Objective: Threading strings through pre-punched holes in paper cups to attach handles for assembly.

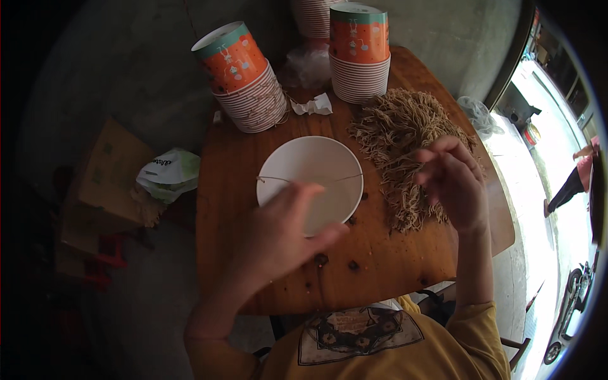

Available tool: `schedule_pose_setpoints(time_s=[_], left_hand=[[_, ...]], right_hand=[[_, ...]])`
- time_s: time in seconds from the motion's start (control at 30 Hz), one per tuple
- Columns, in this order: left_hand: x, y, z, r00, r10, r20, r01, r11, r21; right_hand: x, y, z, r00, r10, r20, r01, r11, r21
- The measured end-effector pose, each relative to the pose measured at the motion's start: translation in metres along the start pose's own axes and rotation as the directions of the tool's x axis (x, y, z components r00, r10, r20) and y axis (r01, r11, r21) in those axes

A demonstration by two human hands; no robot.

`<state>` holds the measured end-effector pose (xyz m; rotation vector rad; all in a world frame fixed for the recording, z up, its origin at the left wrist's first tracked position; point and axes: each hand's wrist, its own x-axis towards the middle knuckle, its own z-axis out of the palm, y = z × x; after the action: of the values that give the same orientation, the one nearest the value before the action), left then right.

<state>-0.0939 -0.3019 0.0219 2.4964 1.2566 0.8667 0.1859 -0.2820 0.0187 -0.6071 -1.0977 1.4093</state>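
A round white paper tub [342, 149] stands on the table with its mouth towards me. A thin brown cord [273, 178] crosses its opening from rim to rim, with a small knot at the left edge. My left hand [285, 221] hovers over the near left part of the tub, smeared by motion. Its thumb is stretched away from the fingers, and nothing shows between them. Raised at the right, my right hand [453, 180] has loosely bent fingers with a gap to the thumb and seems to hold nothing. Behind it lies a heap of brown cords [405, 139].
Two tall stacks of nested orange-and-green paper tubs [237, 63] [360, 44] stand at the back. Between them lie crumpled white paper [313, 105] and clear plastic [308, 66]. Left of the wooden table [228, 253] are a cardboard box [114, 177] and a plastic bag [168, 174].
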Motion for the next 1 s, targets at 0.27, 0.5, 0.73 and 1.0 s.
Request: schedule_pose_setpoints(time_s=[0.27,0.5,0.73,1.0], left_hand=[[0.005,0.000,-0.016,0.939,-0.328,0.109,0.345,0.896,-0.278],[-0.003,-0.021,-0.033,0.892,-0.423,0.157,0.440,0.738,-0.511],[0.006,-0.016,-0.038,0.843,-0.432,0.322,0.537,0.627,-0.564],[0.038,-0.006,-0.050,0.625,-0.347,0.699,0.779,0.341,-0.527]], right_hand=[[0.006,0.018,0.005,0.990,-0.137,-0.026,0.136,0.990,-0.044],[-0.002,0.062,0.011,0.991,0.021,0.132,-0.003,0.991,-0.134],[-0.015,0.079,0.035,0.976,0.012,0.216,0.075,0.919,-0.387],[-0.025,0.071,0.044,0.937,-0.179,0.300,0.343,0.638,-0.689]])
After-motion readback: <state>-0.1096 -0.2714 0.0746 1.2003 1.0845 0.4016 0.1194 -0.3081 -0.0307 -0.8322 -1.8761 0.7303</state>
